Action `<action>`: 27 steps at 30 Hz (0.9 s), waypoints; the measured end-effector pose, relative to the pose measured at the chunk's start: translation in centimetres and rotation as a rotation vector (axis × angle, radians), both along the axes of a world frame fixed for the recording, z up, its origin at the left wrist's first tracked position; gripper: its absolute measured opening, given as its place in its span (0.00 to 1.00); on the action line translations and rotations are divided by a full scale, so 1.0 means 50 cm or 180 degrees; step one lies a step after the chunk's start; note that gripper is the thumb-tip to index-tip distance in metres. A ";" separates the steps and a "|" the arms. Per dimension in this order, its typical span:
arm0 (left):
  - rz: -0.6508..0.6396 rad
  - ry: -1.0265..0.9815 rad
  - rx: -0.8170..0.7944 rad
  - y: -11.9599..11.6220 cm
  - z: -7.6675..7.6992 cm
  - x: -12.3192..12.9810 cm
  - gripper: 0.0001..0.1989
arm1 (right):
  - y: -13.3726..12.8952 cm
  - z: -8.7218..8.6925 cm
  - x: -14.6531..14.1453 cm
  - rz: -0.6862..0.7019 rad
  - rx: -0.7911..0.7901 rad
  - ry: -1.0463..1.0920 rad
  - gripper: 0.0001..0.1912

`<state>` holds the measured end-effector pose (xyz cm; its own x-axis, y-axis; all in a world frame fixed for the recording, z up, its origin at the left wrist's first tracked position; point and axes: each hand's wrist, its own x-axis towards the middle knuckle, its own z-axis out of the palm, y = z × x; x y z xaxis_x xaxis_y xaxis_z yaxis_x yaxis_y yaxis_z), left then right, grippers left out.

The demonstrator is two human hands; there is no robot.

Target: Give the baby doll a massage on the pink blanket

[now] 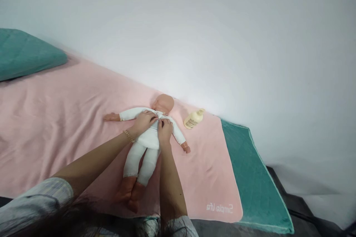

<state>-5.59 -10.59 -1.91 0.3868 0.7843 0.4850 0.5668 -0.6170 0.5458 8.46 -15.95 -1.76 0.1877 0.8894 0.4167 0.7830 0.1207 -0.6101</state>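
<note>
A baby doll [148,140] lies stretched out on a pink blanket, its head toward the wall and its arms spread. It wears a white long-sleeved top [178,133] and white trousers [148,164]; its feet are bare. My left hand [145,120], with a gold bracelet at the wrist, has its fingers closed on the top's front just below the collar. Close beside it, my right hand [165,130] pinches the same cloth near the neck. A small tie or fastening shows between the fingertips, too small to make out fully.
A pale yellow bottle [194,119] stands tilted-looking right of the doll. The pink blanket [205,177] covers a green mat [250,170]. A folded green pad [27,53] lies at the far left. A white wall [194,37] rises behind the bedding.
</note>
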 end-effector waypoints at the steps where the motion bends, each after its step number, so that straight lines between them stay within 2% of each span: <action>1: 0.0016 0.0010 0.0023 -0.002 -0.001 0.000 0.12 | -0.001 0.000 -0.001 0.0002 0.0024 0.0003 0.10; 11: 0.0038 0.0023 0.0214 -0.019 -0.006 -0.001 0.16 | -0.007 0.002 -0.006 0.0134 0.0251 0.0120 0.11; 18: 0.0036 0.0164 0.0137 -0.014 -0.010 0.001 0.16 | -0.001 -0.003 -0.002 0.0136 0.0046 0.0051 0.14; 22: 0.0060 0.0221 0.0115 -0.014 -0.008 0.002 0.16 | -0.005 0.001 -0.003 0.0115 -0.0062 -0.0051 0.12; 27: 0.0078 0.0201 0.0111 -0.017 -0.005 0.002 0.15 | -0.010 0.012 -0.004 0.0191 -0.0189 -0.0161 0.17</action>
<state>-5.49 -11.43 -2.15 0.3983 0.7770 0.4876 0.6146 -0.6206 0.4870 8.26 -16.47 -1.18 0.1134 0.9219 0.3704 0.8056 0.1329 -0.5774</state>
